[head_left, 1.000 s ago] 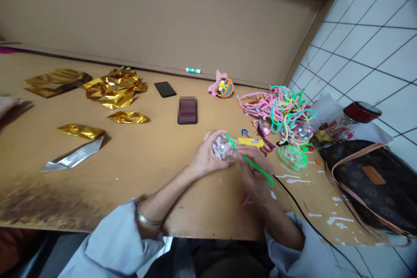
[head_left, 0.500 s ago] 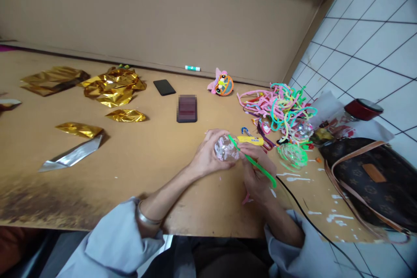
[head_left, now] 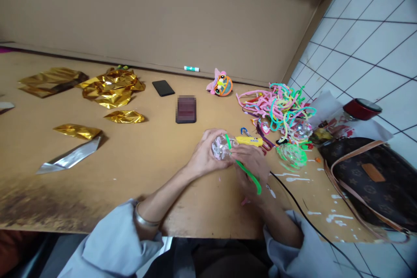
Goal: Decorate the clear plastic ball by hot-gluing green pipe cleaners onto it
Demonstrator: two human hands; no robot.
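Observation:
My left hand (head_left: 204, 156) is wrapped round a clear ball (head_left: 220, 148) with pinkish-white patches inside or on it. A green fuzzy strip (head_left: 250, 175) crosses the ball's right side and hangs down toward me. The fingers of my right hand (head_left: 252, 167) are closed on this strip at the ball's edge. Just behind my right fingers lies a yellow-handled tool (head_left: 249, 140), and a black cord runs from under that hand to the lower right.
Gold foil (head_left: 112, 87) and a silver strip (head_left: 70, 156) lie left. Two dark flat objects, a glue stick (head_left: 191, 69) and a decorated ball (head_left: 223, 85) sit farther back. Right are tangled fuzzy strips (head_left: 276, 104), a red-lidded jar (head_left: 362, 108) and a brown bag (head_left: 371, 182).
My right hand has shifted slightly left, its fingers now flatter against the ball. The green strip's loose end has swung left and hangs more steeply.

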